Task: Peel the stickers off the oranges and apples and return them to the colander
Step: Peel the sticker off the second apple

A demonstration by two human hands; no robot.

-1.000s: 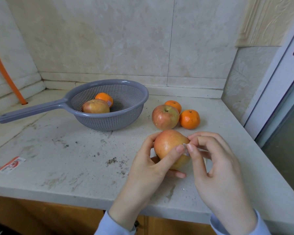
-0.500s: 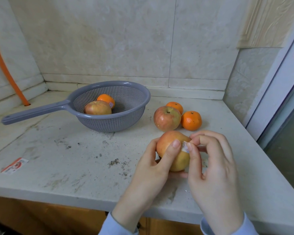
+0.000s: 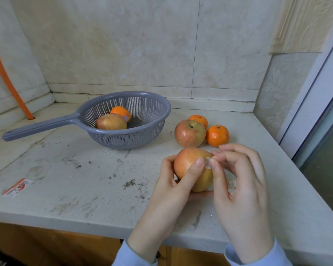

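Light soft, even, moderately bright; colours a little muted. Shadows faint: a pale smudge close under the colander (image 3: 129, 139) and another beneath the hands (image 3: 172, 189) on the surface (image 3: 65, 189). Small bright flecks of glare on the standing apple (image 3: 189, 134), centre right. Lower left corner, under the surface edge, falls dark. Centre sharp; sleeves (image 3: 258, 254) at the bottom edge soft. Wide-angle bowing: door frame (image 3: 315, 89) at right leans, tile joint (image 3: 196, 45) in the upper wall curves.
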